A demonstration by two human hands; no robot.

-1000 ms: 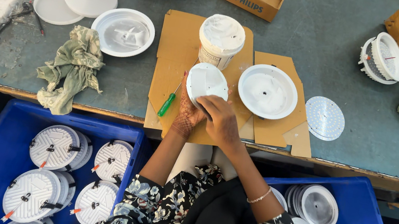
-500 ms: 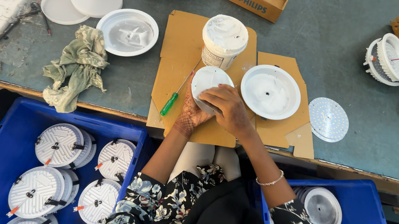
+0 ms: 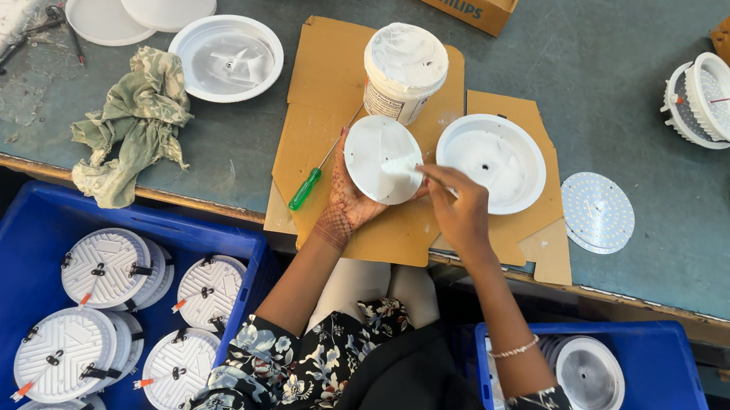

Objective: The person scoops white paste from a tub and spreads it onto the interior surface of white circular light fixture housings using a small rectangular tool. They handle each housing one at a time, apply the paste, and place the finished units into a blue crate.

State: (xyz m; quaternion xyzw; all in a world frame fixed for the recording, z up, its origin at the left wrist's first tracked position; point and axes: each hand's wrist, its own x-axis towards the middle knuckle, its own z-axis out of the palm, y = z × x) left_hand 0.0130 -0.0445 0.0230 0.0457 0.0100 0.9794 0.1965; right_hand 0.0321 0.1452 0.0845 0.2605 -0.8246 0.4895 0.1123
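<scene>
— Where is the round white disc (image 3: 380, 158) just now?

— Over the sheet of cardboard (image 3: 329, 87), just in front of the white tub (image 3: 404, 69). The left hand (image 3: 348, 205) cups it from below, palm up, fingers wrapped round its near edge, so it sits tilted toward the person and not flat on the cardboard.

— And the other hand?

— The right hand (image 3: 460, 210) comes in from the disc's right side. Its fingers are pinched together round what looks like a thin white stick or brush; I cannot tell which. The tip touches a smear of white paste on the right part of the disc's face.

— So which hand is nearer?

— Both are on it. The left grips it, the right only touches it through the stick. The stick runs roughly left to right, pointing from the right fingers toward the disc's middle.

— What else lies around the cardboard?

— A white dish-shaped housing (image 3: 491, 161) sits on it just right of the disc. A green-handled screwdriver (image 3: 314, 175) lies on it to the left. Off its right edge lies a round dotted board (image 3: 597, 212), and well off its left edge a crumpled green rag (image 3: 133, 123).
</scene>
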